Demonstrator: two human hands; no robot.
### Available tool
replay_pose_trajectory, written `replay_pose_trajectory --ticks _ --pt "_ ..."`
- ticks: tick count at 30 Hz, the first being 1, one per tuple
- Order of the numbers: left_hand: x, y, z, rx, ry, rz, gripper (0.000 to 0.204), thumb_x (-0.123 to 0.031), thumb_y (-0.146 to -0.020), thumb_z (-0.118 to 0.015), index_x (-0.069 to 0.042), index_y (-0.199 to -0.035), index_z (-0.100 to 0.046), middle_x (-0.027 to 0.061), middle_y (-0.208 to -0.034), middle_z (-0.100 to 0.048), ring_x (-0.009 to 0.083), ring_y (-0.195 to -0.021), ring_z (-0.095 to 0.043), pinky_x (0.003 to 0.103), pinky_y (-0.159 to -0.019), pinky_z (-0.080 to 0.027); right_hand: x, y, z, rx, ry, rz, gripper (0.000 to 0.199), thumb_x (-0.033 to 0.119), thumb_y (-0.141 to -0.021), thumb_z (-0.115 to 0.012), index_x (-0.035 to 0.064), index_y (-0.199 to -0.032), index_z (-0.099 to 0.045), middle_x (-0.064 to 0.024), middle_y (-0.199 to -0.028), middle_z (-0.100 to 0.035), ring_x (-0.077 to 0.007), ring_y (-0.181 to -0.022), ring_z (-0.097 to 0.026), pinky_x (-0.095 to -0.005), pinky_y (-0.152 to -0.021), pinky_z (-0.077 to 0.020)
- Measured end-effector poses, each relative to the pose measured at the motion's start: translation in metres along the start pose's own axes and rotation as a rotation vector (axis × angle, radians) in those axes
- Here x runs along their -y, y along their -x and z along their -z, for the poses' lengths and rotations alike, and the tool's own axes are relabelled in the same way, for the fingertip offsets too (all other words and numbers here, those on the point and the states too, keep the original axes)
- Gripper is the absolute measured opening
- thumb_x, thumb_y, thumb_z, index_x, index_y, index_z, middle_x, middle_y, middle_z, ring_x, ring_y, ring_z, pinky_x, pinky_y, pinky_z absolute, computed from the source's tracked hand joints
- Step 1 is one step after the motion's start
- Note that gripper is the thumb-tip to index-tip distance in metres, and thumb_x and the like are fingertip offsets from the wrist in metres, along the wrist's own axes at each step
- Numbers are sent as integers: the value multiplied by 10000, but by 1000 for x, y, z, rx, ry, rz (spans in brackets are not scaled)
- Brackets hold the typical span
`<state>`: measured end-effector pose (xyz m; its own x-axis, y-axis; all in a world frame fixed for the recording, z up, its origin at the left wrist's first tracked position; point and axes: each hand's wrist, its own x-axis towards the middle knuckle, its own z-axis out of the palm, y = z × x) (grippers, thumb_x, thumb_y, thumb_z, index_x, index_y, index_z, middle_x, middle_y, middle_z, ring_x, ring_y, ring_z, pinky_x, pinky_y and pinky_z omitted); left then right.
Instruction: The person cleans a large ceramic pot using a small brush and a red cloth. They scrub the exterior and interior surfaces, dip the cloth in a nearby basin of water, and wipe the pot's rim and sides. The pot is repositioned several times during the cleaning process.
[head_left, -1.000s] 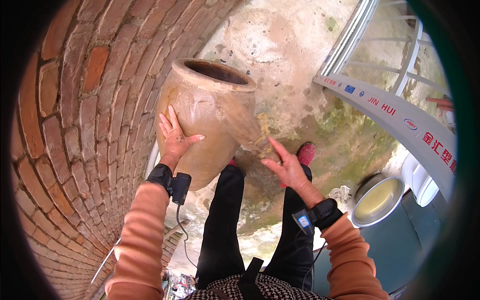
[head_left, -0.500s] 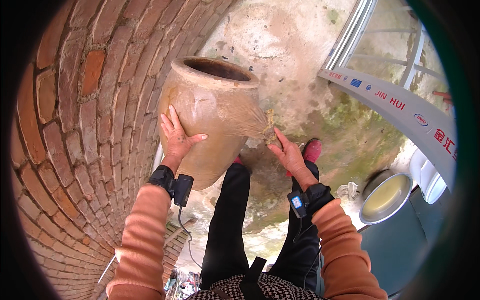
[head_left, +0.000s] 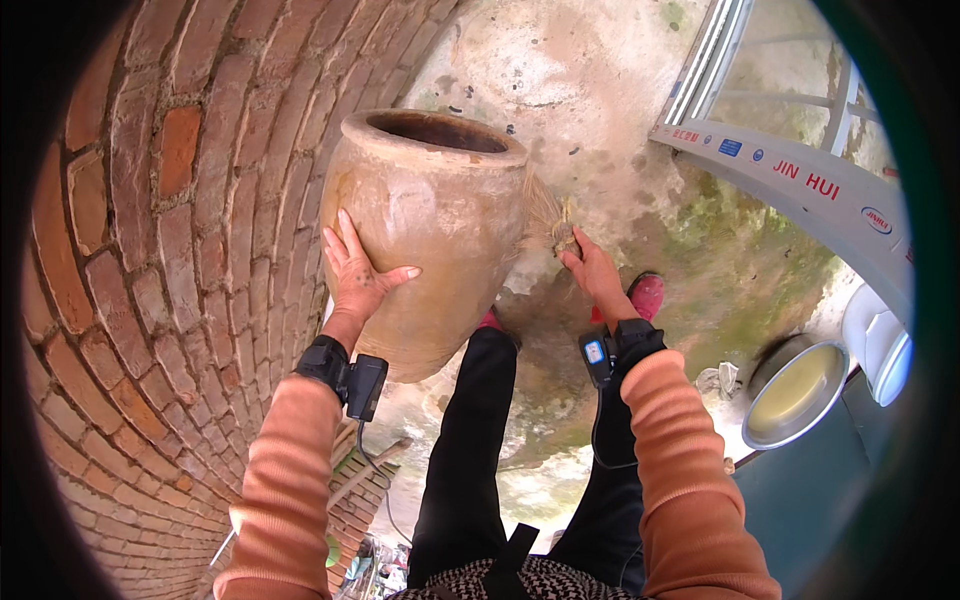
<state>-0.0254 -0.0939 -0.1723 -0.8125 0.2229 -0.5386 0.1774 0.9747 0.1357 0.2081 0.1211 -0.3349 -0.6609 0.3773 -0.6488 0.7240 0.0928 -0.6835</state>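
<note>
Fingers (head_left: 349, 235) Spread on Clay Jar (head_left: 440, 240), Brush (head_left: 546, 216) Gripped at Its Side

The left hand (head_left: 359, 286) lies spread, gripping nothing, against the jar's near side. The right hand (head_left: 596, 272) is closed around the bound end of the brush, bristles at the jar's right edge. The jar is beside a brick wall (head_left: 190, 290); a metal basin (head_left: 765, 434) sits farther right.

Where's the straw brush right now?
In the head view, the straw brush is just right of centre, held in the right hand, at the right side of the brown clay jar.
</note>
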Motion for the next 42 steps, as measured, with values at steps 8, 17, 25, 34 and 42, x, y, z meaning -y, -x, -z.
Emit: replay_pose_trajectory --ticks 8,17,25,34,42 --pt "-2 3 -2 -16 -29 -1 1406 -427 -457 -869 -196 -1425 124 274 -1451 117 459 -1342 54 480 -1105 -88 24 -30 6 -80 96 -100 537 344 -818 -565 80 -1266 -431 -219 -973 -617 -412 -938 -564 -476 -785 -448" --pt "-11 4 1 -2 -27 46 1400 -411 -451 -873 -211 -1428 108 268 -1453 112 454 -1344 48 477 -1104 -107 39 -2 14 70 79 -81 570 360 -816 -567 46 -1267 -416 -247 -1054 -588 -399 -996 -550 -447 -834 -442" --pt "-12 8 1 -9 -44 26 1405 -489 -451 -848 -161 -1430 104 329 -1432 52 466 -1340 1 476 -1096 -112 27 -10 5 113 -82 -65 478 300 -764 -616 -22 -1112 -553 -237 -1035 -610 -347 -988 -585 -388 -825 -452" --pt "-11 8 0 2 -77 30 1412 -514 -437 -838 -122 -1429 86 333 -1429 47 469 -1338 -4 477 -1096 -120 54 -52 17 14 -415 9 352 203 -761 -624 -28 -1026 -597 -146 -841 -655 -214 -744 -598 -329 -692 -462" --pt "-17 10 3 30 -35 55 1398 -441 -452 -861 -147 -1430 94 314 -1433 96 486 -1332 27 492 -1094 -117 40 -63 5 106 -262 -146 532 240 -755 -625 -67 -1175 -510 -225 -1031 -623 -271 -985 -605 -314 -821 -452"
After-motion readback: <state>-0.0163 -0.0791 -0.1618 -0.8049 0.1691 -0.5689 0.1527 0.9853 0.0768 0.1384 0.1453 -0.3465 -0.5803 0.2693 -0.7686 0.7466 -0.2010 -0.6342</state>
